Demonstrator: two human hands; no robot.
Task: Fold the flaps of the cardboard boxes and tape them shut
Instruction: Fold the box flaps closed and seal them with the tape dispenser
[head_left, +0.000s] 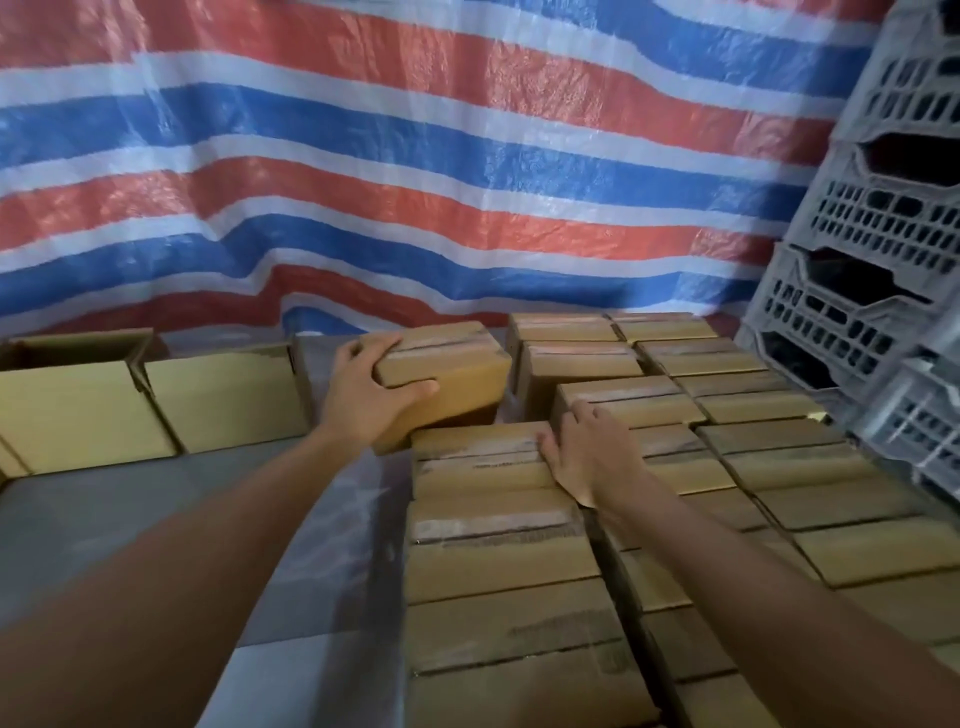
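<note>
My left hand (366, 395) grips the near left corner of a taped cardboard box (457, 371), which is tilted and sits just left of the stacked rows. My right hand (587, 452) rests flat with fingers spread on top of the taped boxes, across the seam between one box (478, 457) and its right neighbour (670, 452). Clear tape runs along the closed top flaps of these boxes.
Several rows of taped boxes (727, 395) fill the right half. Two open boxes with raised flaps (223, 395) stand at the left on a grey sheet (156, 509). Grey plastic crates (883, 234) are stacked at the right. A red, white and blue striped tarp (415, 156) hangs behind.
</note>
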